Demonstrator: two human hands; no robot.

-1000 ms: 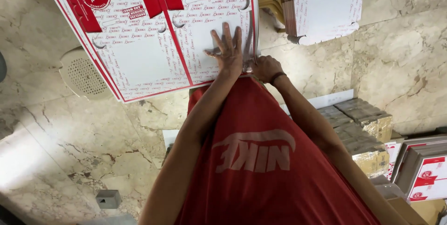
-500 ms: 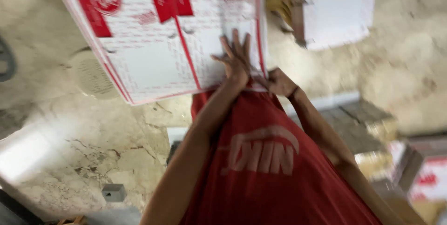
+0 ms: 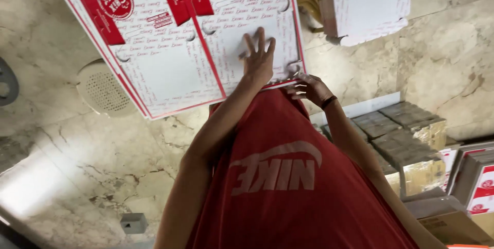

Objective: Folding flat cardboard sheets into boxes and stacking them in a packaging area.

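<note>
Right now the person leans over a pile of flat box sheets, red and white, lying on the marble floor. The left hand lies open on the top sheet, fingers spread, pressing it down near its near right corner. The right hand is at that same corner, fingers bent and touching the edge. It looks like it is picking at the corner, but it does not yet hold anything for sure.

The step in hand seems to be getting one sheet free from the pile. The next move calls for a good pinch on the top sheet only, while the flat hand keeps the ones below from sliding.

Some things are hard to see. The red shirt covers the floor right under the person. The far end of the pile is cut off at the top of the view, and so is a second pile of white sheets up at the right. How many sheets are in the pile cannot be told. A round drain sits partly under the pile's left side. Brown boxes stand at the right, half hidden by the arm.
</note>
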